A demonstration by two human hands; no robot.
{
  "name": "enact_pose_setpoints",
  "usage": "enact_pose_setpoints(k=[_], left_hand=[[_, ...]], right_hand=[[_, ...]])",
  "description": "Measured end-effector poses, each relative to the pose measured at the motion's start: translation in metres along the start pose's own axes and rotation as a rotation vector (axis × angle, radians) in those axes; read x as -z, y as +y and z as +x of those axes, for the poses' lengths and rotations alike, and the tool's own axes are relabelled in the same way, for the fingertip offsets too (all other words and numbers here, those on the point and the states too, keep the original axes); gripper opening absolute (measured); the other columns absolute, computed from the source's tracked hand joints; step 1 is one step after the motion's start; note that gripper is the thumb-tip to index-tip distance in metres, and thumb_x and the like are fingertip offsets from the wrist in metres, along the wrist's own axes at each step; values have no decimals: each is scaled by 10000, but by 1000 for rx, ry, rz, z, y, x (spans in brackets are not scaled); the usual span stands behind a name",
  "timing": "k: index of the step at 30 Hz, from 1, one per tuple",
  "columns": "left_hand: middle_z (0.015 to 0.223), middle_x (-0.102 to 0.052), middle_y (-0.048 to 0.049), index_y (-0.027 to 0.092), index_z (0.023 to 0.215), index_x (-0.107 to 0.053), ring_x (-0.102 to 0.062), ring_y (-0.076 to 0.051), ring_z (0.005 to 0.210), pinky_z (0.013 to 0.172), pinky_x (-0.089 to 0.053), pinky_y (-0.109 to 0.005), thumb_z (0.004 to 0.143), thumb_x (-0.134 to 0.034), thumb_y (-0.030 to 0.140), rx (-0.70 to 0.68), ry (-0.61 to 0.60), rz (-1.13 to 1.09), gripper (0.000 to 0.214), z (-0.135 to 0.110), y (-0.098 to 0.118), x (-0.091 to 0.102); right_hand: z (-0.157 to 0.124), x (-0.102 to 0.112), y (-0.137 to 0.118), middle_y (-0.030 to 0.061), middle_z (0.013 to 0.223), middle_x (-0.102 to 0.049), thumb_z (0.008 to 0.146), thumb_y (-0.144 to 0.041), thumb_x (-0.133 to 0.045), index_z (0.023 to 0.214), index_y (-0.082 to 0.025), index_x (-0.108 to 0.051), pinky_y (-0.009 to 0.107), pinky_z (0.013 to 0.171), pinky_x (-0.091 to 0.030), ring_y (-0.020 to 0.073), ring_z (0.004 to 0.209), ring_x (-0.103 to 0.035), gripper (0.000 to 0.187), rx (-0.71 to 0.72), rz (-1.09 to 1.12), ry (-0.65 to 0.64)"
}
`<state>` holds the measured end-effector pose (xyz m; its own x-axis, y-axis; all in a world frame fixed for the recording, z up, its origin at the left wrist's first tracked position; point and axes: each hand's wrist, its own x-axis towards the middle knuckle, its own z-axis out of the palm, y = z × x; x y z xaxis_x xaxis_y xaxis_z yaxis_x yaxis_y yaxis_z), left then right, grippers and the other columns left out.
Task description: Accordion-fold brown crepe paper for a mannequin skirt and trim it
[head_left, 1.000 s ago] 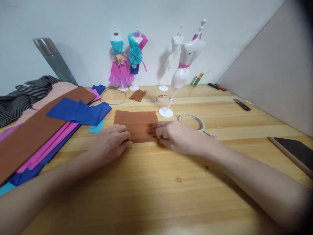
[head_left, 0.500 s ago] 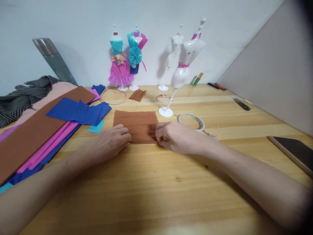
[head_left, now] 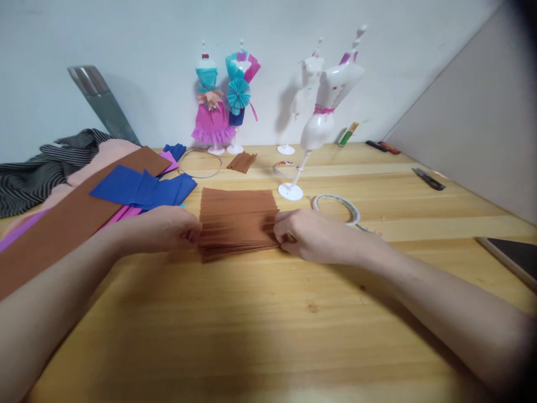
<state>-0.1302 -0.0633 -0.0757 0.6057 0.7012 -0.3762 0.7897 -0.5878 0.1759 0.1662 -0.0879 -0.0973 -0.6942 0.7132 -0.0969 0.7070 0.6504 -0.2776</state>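
A brown sheet of crepe paper [head_left: 239,218] lies in front of me, creased crosswise into narrow pleats that bunch along its near edge. Its near left corner fans out a little and looks blurred. My left hand [head_left: 174,229] is closed at the left edge, fingertips meeting the paper; motion smears them. At the right edge, my right hand [head_left: 298,234] pinches the pleats between thumb and curled fingers. A white dress-form mannequin [head_left: 321,123] with a pink waistband stands just beyond, and a roll of tape [head_left: 336,210] lies behind my right hand.
Coloured crepe paper, including a blue piece [head_left: 145,187] and a long brown strip [head_left: 79,221], is heaped at left. Two dressed mannequins [head_left: 213,120] stand by the wall. A small pleated brown piece [head_left: 242,162], a cutter [head_left: 428,179] and a phone-like slab [head_left: 512,257] lie around.
My left hand has moved left, from on top of the paper to its left edge. The near left pleats have spread toward me. My right hand keeps its grip; the view has shifted slightly.
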Motion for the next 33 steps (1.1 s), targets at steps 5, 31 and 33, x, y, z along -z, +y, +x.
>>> enact_pose_setpoints(k=[5,31,33], left_hand=[[690,-621,-6,195,719,-621,-533,-146,646,591,-319,-258,816,-444,213,32,251,29,202,-1,-1,2],[622,-550,40,192,757,-490,-468,-85,439,411,-331,-222,664,-610,274,318,98,-688,173,14,26,-12],[615,-533,56,194,797,-469,-452,-70,401,378,-303,-205,650,-631,248,335,96,-828,225,15,25,-15]], right_hand=[[1,0,-2,20,721,-603,710,-54,-485,600,-157,-553,234,576,-293,93,588,-475,166,4,-10,-6],[-2,3,-6,32,754,-619,717,-51,-479,617,-163,-569,238,566,-286,107,606,-482,176,-17,-45,-27],[-1,3,-5,32,750,-620,708,-47,-484,616,-164,-573,240,566,-287,107,604,-479,174,-20,-43,-24]])
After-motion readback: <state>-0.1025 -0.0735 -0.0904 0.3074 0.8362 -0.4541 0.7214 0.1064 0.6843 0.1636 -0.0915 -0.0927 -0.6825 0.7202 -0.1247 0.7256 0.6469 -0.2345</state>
